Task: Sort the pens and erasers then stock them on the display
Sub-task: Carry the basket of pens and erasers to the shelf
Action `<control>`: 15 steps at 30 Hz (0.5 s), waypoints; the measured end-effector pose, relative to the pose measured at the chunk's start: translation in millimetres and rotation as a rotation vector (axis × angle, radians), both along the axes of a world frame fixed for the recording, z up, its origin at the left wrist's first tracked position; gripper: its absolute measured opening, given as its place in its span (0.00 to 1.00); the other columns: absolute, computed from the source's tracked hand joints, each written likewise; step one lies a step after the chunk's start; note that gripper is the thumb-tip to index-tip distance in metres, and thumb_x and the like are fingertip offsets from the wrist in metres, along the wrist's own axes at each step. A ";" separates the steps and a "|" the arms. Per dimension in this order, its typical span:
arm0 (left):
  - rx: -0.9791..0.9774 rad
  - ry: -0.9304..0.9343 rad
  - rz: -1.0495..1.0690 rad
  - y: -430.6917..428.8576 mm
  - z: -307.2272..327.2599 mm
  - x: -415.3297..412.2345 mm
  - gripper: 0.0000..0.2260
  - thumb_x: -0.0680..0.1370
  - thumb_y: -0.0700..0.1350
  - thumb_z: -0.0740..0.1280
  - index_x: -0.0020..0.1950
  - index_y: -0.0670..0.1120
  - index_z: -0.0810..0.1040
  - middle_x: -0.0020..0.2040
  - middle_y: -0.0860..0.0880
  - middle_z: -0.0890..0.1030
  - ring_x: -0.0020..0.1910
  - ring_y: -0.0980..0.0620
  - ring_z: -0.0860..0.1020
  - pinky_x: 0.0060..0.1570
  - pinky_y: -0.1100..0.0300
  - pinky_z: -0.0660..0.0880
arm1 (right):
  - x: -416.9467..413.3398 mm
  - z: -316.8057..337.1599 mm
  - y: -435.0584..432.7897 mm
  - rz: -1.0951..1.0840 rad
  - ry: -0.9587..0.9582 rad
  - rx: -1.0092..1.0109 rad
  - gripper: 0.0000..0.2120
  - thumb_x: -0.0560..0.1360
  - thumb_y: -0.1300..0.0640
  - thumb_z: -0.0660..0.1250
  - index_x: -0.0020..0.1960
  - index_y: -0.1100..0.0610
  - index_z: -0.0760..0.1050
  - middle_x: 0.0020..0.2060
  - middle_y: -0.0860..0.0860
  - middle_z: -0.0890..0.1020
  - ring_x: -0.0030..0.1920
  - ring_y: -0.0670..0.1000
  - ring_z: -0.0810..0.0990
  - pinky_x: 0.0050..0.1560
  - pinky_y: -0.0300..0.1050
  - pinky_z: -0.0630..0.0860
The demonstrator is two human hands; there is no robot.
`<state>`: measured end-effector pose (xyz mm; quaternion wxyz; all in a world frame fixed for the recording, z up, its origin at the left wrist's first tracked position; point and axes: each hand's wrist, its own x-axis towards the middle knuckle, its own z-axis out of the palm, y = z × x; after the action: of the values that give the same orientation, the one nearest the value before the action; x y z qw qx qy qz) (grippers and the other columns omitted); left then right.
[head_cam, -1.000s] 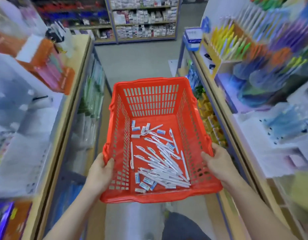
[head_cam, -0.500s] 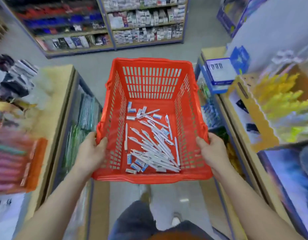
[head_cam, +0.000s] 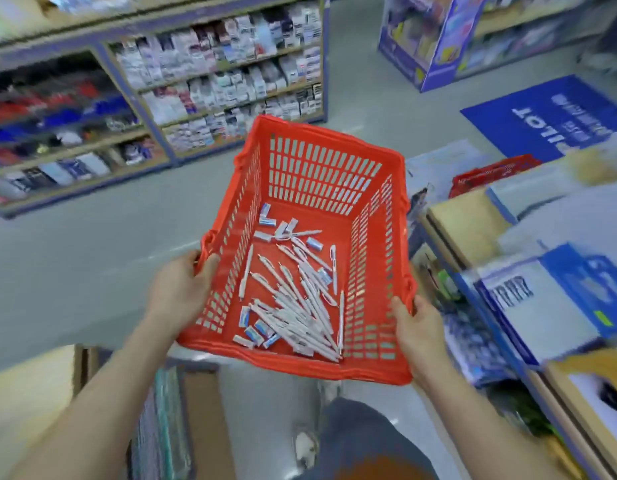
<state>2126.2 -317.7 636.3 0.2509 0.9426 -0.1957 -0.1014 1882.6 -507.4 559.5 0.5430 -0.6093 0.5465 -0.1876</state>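
Note:
I carry a red slotted plastic basket in front of me, tilted a little to the right. My left hand grips its left rim near the front corner. My right hand grips the right rim near the front. On the basket floor lies a loose pile of several white pens, mostly toward the near side. Several small blue-and-white erasers lie at the near left of the pile, and more erasers lie at the far left of the floor.
A long shelf unit of boxed stationery runs across the aisle ahead. A display counter with blue-and-white boxes stands on my right, a second red basket behind it. A low shelf is at my left. A blue floor mat lies far right.
The view has swung left and forward along the aisle; the right-hand pen display has left view. Both hands keep their grip on the basket, now tilted; the pens have barely shifted.

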 end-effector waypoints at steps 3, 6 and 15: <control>0.084 -0.050 -0.118 -69.6 -8.1 80.1 0.12 0.79 0.49 0.62 0.48 0.41 0.78 0.46 0.36 0.82 0.48 0.37 0.79 0.44 0.49 0.72 | 64.5 -12.1 -41.9 -0.128 -0.018 0.055 0.10 0.78 0.51 0.63 0.49 0.55 0.79 0.43 0.54 0.85 0.43 0.53 0.83 0.48 0.50 0.79; 0.129 -0.078 -0.192 -142.0 -19.1 145.9 0.09 0.78 0.45 0.64 0.50 0.39 0.77 0.47 0.35 0.81 0.49 0.36 0.78 0.44 0.50 0.70 | 119.9 -20.6 -99.5 -0.198 0.042 0.057 0.12 0.80 0.52 0.60 0.46 0.57 0.78 0.38 0.54 0.80 0.39 0.52 0.76 0.34 0.32 0.69; 0.116 -0.023 -0.541 -371.3 -53.1 272.8 0.08 0.78 0.44 0.64 0.52 0.40 0.77 0.49 0.37 0.81 0.50 0.38 0.78 0.41 0.55 0.65 | 233.8 -58.2 -232.5 -0.632 0.039 0.318 0.07 0.78 0.59 0.62 0.45 0.56 0.78 0.39 0.56 0.83 0.41 0.56 0.82 0.50 0.54 0.79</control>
<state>2399.0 -689.0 583.2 0.1580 0.8700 -0.4370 -0.1648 2116.4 -739.9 501.3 0.5355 -0.3214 0.7409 -0.2472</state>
